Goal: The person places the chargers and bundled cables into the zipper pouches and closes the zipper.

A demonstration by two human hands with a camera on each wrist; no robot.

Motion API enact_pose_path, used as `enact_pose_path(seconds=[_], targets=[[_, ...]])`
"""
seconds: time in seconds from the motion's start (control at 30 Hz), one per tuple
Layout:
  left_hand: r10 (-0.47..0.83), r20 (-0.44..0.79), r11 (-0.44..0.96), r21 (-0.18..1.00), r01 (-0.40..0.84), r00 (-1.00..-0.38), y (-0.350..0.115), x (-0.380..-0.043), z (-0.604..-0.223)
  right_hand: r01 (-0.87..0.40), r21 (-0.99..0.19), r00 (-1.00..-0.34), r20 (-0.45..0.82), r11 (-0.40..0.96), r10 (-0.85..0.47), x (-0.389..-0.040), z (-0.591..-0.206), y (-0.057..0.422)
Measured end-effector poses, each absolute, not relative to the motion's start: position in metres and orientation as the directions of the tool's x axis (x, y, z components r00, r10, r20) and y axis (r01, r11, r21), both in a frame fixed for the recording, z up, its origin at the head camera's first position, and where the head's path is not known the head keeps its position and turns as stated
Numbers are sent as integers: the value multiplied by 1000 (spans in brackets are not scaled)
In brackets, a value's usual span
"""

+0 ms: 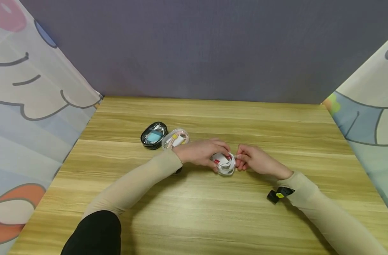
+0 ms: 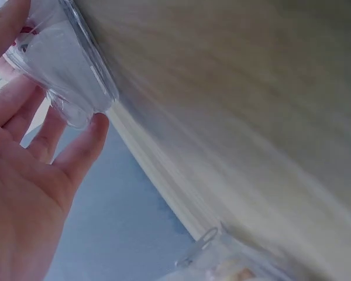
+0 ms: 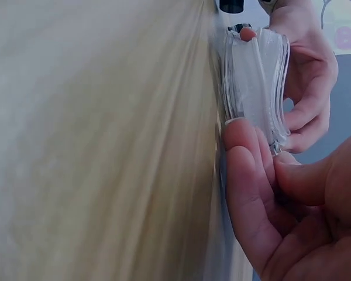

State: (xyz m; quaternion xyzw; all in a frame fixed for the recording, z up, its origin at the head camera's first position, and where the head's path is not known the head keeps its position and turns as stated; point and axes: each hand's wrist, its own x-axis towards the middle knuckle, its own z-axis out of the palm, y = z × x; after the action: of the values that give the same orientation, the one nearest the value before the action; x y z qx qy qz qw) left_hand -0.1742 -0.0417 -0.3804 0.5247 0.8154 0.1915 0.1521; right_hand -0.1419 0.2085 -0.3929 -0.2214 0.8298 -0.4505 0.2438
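A clear pouch (image 1: 226, 170) sits near the middle of the table, holding a coiled white cable and a white block, with red bits showing. My left hand (image 1: 201, 152) grips it from its left side, fingers and thumb around its edges. In the left wrist view the fingertips press on the clear wall of the pouch (image 2: 73, 64). My right hand (image 1: 257, 161) is at the other end. Its thumb and index finger pinch a small shiny tab (image 3: 275, 148) at the end of the pouch, seen in the right wrist view.
Left of my hands lie a black-rimmed clear case (image 1: 153, 135) with a light blue item and cable inside, and a clear case (image 1: 176, 137) with a pinkish cable. My left forearm partly covers the second. A grey wall (image 1: 206, 53) stands behind the wooden table (image 1: 194, 219).
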Motion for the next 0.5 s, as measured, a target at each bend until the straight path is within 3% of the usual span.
enact_pose_path(seconds=[0.3, 0.5], targets=[[906, -54, 381, 535, 754, -419, -49, -178, -381, -304, -753, -813, -114, 583, -571, -147, -392, 203], [910, -65, 385, 500, 775, -410, -47, -179, -381, -372, -698, -799, -95, 612, -593, -150, -393, 204]])
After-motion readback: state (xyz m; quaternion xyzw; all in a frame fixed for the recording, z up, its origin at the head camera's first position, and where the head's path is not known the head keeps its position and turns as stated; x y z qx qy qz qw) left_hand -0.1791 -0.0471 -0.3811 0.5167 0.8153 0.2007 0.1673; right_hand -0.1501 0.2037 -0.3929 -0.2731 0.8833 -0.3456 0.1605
